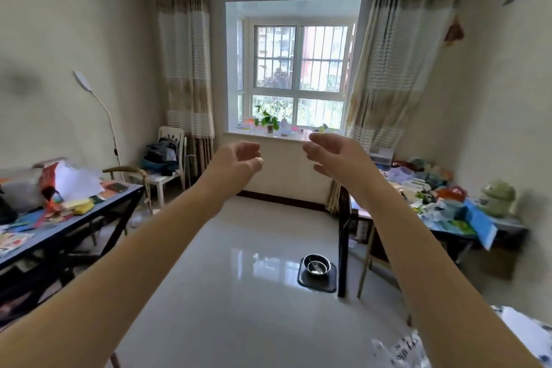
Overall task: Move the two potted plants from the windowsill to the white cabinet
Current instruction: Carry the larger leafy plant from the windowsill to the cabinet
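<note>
Across the room, a windowsill (298, 135) runs under a barred bay window. A leafy green potted plant (268, 122) stands on its left half among small colourful items. A second small green thing sits further right on the sill; it is too small to tell what it is. Both my arms are stretched forward at chest height. My left hand (237, 160) and my right hand (334, 155) are empty, fingers curled and apart, palms facing each other, well short of the sill. No white cabinet is in view.
A cluttered blue table (89, 218) lines the left wall, another cluttered table (454, 218) the right. A white chair (167, 167) with bags stands by the left curtain. A metal bowl on a dark mat (317, 273) sits on the glossy floor, right of centre.
</note>
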`<state>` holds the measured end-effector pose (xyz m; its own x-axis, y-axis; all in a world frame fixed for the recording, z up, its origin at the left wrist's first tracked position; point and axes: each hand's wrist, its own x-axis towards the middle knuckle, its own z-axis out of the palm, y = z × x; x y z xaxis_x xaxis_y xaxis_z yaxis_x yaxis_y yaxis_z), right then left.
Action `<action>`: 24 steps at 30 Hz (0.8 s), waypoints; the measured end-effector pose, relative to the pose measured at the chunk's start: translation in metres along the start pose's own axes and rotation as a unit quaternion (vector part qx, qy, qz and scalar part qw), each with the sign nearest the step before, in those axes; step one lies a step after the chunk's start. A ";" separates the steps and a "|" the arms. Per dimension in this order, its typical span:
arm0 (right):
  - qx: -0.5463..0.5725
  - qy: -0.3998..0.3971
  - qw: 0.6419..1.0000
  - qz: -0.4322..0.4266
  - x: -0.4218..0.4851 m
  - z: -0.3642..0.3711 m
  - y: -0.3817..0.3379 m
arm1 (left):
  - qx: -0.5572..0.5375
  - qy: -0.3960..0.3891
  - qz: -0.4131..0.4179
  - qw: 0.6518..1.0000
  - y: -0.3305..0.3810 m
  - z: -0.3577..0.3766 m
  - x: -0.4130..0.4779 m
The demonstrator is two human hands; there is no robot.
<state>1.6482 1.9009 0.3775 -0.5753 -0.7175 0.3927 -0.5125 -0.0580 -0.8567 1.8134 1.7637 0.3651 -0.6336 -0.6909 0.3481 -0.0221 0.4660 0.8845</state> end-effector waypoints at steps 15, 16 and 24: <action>-0.004 0.003 1.000 -0.021 0.195 -0.026 0.116 | 0.029 -0.009 -0.015 0.999 -0.054 0.077 0.204; -0.005 0.001 1.000 -0.023 0.208 -0.022 0.121 | 0.025 -0.005 -0.019 0.999 -0.060 0.077 0.218; -0.020 -0.002 0.999 -0.025 0.319 0.028 0.158 | 0.001 -0.015 -0.021 1.000 -0.123 0.059 0.332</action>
<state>1.4019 1.6433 0.3577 -0.5465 -0.7170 0.4327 -0.5656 -0.0650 -0.8221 1.5601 1.5103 0.3534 -0.6554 -0.6924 0.3015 -0.0503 0.4384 0.8974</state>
